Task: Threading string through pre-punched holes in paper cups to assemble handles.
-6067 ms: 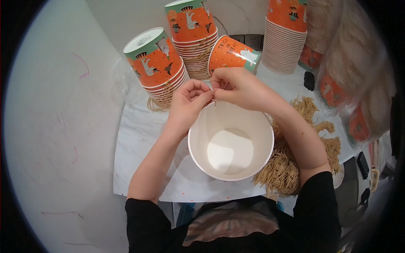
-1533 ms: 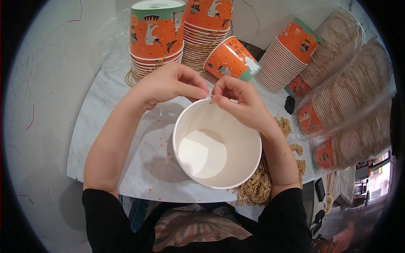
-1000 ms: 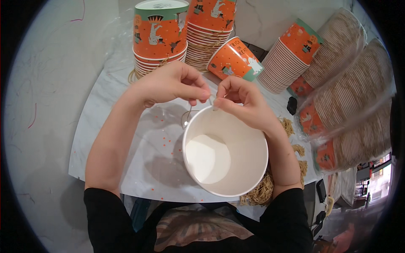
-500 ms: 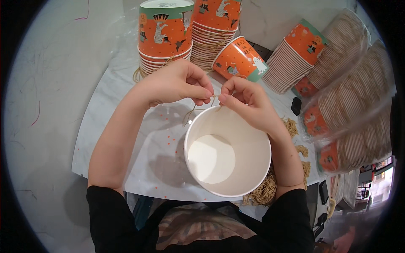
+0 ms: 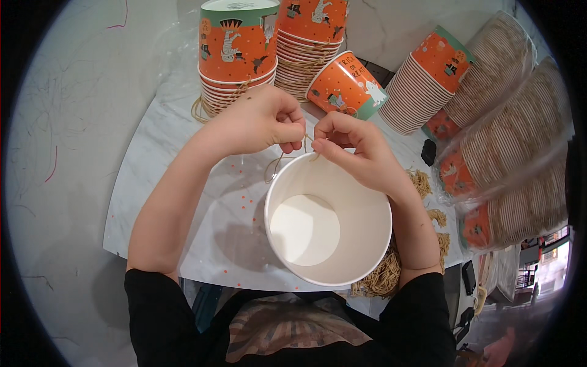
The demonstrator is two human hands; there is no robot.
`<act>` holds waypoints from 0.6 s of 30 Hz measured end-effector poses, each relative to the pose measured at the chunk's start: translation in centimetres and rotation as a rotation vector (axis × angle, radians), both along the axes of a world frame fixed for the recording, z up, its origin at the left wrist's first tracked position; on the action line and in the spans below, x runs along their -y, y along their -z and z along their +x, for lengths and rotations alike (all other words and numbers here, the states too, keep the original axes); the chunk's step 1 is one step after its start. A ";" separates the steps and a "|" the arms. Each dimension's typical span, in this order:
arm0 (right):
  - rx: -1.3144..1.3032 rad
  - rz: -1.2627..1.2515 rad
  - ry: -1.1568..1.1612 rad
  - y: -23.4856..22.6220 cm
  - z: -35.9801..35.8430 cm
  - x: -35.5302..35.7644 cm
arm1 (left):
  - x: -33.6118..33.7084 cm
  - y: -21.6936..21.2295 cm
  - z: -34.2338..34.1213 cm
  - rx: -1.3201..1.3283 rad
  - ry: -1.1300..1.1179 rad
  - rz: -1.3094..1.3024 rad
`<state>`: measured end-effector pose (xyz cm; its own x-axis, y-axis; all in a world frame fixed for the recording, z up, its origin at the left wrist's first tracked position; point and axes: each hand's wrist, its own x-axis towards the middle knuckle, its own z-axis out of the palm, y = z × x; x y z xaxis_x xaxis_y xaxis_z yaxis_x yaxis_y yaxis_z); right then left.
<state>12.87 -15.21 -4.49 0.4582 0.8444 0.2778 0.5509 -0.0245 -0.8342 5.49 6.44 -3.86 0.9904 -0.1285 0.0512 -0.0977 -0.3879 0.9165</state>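
A white-lined paper bucket [image 5: 362,214] sits open end up before the person, near the close edge of the tabletop [image 5: 183,244]; whether its base rests there is hidden. It should be light, stiff around the rolled rim but easily dented along the wall, smooth and a bit slippery, so the rim seems the best hold. A thin twine cord [image 5: 282,158] at the far rim looks limp and rough, best pinched near its end. The left hand [image 5: 269,122] has thumb and finger closed on the cord; the right hand [image 5: 351,147] holds a narrow pinch grip on it at the rim. Only light and shade show on the bucket's floor. Beyond stand an inverted left stack [image 5: 237,46] of orange printed buckets with twine hanging at its rims, a middle stack [image 5: 309,30], a tipped bucket [image 5: 348,85], and a right stack [image 5: 422,85]. Clear plastic bags [image 5: 513,168] hold more nested buckets; a twine heap [image 5: 380,278] lies by the right forearm.
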 end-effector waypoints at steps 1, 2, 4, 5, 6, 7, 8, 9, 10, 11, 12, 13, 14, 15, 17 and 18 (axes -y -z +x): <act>-0.002 0.007 -0.001 0.1 0.0 0.0 | -0.1 0.2 0.1 0.000 -0.001 0.000; -0.004 0.014 -0.002 0.1 0.0 -0.1 | -0.2 0.4 0.1 0.051 0.024 0.023; -0.015 -0.015 0.004 0.0 0.0 0.1 | -0.4 0.4 0.2 0.103 0.050 0.044; -0.025 -0.044 0.011 -0.1 0.0 0.2 | -0.6 0.3 0.3 0.160 0.070 0.082; -0.025 -0.044 0.011 -0.1 -0.1 0.2 | -0.7 0.2 0.3 0.216 0.090 0.121; -0.066 -0.028 0.020 0.0 -0.1 0.1 | -0.9 0.3 0.4 0.216 0.091 0.120; -0.106 -0.012 0.028 0.1 -0.1 0.1 | -1.1 0.3 0.4 0.243 0.085 0.094; -0.107 -0.013 0.028 0.2 0.0 0.2 | -1.3 0.4 0.4 0.269 0.079 0.067; -0.133 -0.018 0.024 0.2 0.1 0.2 | -1.4 0.3 0.3 0.269 0.078 0.067; -0.159 -0.024 0.020 0.3 0.2 0.2 | -1.6 0.1 0.3 0.259 0.100 0.079; -0.159 -0.024 0.020 0.3 0.2 0.2 | -1.7 -0.1 0.2 0.249 0.121 0.090; -0.177 -0.009 0.017 0.3 0.1 0.1 | -1.7 -0.2 0.1 0.248 0.121 0.089; -0.196 0.006 0.014 0.4 0.1 0.1 | -1.6 -0.4 0.0 0.249 0.123 0.092; -0.197 0.006 0.015 0.4 0.2 0.1 | -1.6 -0.5 0.0 0.250 0.126 0.095; -0.202 -0.003 0.016 0.4 0.2 0.1 | -1.9 -0.5 -0.1 0.260 0.148 0.123; -0.202 -0.003 0.016 0.3 0.2 0.2 | -2.0 -0.6 -0.1 0.270 0.171 0.151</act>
<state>13.08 -15.38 -4.84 0.5181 0.8370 0.1759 0.3716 -0.0350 -0.9277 5.38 8.47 -3.31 0.9072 -0.3171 0.2764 -0.4041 -0.4743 0.7822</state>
